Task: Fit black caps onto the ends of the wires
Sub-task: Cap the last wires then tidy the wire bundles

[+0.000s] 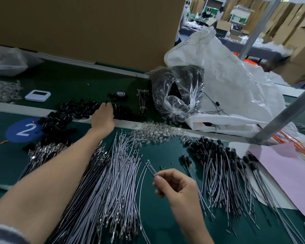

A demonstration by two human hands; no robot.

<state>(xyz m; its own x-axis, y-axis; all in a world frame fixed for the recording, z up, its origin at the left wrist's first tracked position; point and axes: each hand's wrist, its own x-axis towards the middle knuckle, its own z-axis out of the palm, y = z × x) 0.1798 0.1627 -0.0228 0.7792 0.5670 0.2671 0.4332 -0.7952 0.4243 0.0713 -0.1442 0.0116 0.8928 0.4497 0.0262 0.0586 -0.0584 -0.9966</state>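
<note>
Right hand (pixel 176 187) pinches white wire (pixel 151 167), clear-sleeved tip.

Left hand (pixel 103 112) seemingly grasping caps (pixel 69 110), wire (pixel 150 166) pinched

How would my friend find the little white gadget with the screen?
Find the blue circle with the number 2 on the left. Look past it, over the pale strip, to the white gadget. It is the only flat white rectangle; its neighbours are black caps and clear bits.
</note>
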